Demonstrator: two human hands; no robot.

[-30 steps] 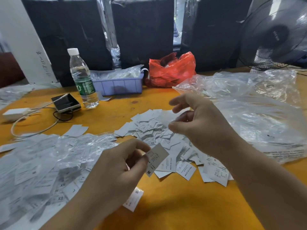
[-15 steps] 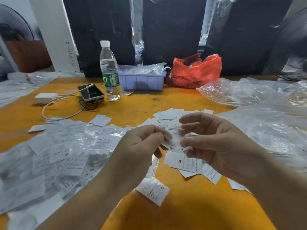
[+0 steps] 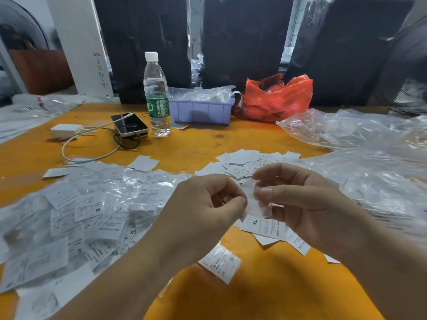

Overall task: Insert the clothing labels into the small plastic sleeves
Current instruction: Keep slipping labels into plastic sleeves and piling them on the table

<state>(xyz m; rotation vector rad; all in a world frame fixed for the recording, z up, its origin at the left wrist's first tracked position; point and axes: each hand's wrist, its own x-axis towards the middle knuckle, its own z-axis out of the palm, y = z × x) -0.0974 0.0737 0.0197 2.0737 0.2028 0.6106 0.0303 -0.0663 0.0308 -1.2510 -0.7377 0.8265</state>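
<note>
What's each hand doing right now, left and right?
Left hand: fingers pinch one edge of a small clear sleeve.
Right hand: thumb and fingers pinch the same sleeve's other edge.

My left hand [image 3: 203, 211] now meets my right hand [image 3: 307, 204], both pinching a clear sleeve [image 3: 250, 199]; the label is hidden.
</note>
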